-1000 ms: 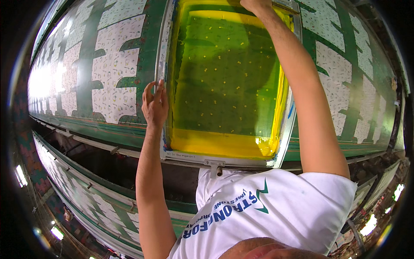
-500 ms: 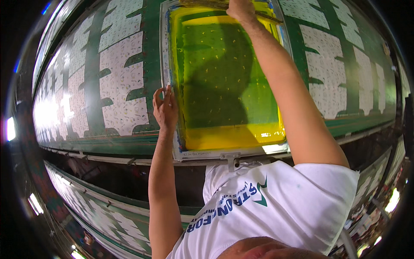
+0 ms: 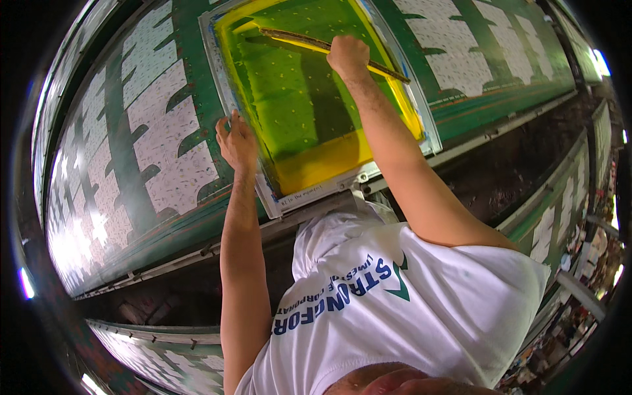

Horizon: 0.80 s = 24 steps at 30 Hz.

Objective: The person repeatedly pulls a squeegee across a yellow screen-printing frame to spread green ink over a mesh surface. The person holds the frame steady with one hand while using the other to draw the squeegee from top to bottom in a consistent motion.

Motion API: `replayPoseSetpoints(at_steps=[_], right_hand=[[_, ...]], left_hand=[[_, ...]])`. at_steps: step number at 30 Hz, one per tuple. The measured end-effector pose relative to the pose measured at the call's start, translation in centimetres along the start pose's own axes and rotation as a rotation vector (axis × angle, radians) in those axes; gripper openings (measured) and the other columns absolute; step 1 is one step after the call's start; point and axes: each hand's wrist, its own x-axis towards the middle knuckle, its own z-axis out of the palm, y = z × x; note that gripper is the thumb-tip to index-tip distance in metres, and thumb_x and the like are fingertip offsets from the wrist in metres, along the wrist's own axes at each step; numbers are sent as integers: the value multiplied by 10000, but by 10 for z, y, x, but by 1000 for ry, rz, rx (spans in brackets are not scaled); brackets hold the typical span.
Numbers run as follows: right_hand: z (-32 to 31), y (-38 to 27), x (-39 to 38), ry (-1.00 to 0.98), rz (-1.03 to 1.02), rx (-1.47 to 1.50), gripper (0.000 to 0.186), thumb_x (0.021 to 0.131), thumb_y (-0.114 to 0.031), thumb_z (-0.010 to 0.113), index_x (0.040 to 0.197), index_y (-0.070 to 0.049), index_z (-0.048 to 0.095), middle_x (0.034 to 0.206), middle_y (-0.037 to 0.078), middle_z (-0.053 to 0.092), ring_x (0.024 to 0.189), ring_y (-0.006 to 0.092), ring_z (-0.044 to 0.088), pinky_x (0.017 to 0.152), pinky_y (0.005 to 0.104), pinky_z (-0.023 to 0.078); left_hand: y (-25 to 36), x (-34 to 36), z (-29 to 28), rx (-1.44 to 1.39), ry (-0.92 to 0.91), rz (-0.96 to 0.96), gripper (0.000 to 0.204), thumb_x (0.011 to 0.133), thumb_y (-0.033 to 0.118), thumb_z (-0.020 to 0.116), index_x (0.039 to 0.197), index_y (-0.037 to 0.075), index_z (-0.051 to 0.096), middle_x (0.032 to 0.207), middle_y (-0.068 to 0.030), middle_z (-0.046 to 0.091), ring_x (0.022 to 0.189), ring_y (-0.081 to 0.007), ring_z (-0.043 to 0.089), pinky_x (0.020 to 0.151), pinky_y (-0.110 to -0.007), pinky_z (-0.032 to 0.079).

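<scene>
A silk-screen frame (image 3: 232,105) with pale metal edges lies tilted on the green table in front of me, its mesh (image 3: 289,115) yellow-green with small specks. Across the mesh runs a long squeegee (image 3: 296,38) with a yellow-stained edge. My right hand (image 3: 349,58) is closed in a fist around the squeegee's middle, hiding part of it. At the left edge of the frame, my left hand (image 3: 238,141) has bent fingers closed on the rail. Yellow ink (image 3: 316,168) covers the near end of the mesh, and my arm's shadow falls over its middle.
White printed fabric pieces (image 3: 164,131) lie in rows on the green table to the left, with more fabric pieces (image 3: 454,59) to the right. A metal bracket (image 3: 359,179) sits at the frame's near edge. Behind the table edge, another table (image 3: 164,362) runs parallel.
My right hand has drawn the squeegee from the far end of the mesh toward me. The left hand stays at the frame's left edge. The whole view has turned.
</scene>
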Motion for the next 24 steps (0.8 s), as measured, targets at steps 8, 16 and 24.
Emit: replayPoseSetpoints(at_steps=[8, 16, 24], right_hand=[[-11, 29, -102, -40, 84, 83, 172, 842, -180, 743, 962, -67, 795, 954, 186, 781, 926, 379, 775, 807, 480, 625], [-1, 36, -201, -60, -300, 42, 198, 790, -129, 723, 971, -103, 799, 934, 131, 769, 927, 360, 746, 769, 493, 606], [-18, 58, -236, -183, -599, 84, 324, 755, -70, 695, 1055, -135, 798, 975, 71, 754, 998, 313, 707, 817, 459, 591]], left_hand=[[-7, 2, 2, -88, -44, -65, 339, 1048, 248, 593, 1358, 216, 724, 1411, -131, 573, 1200, -382, 609, 899, -500, 576], [-19, 17, 15, -179, 14, -18, 266, 970, 169, 663, 1209, 170, 779, 1259, -138, 632, 1135, -377, 613, 948, -500, 529], [-2, 22, 15, -181, 65, -162, 142, 996, 175, 630, 1109, 101, 673, 1209, -170, 591, 1128, -397, 589, 905, -517, 542]])
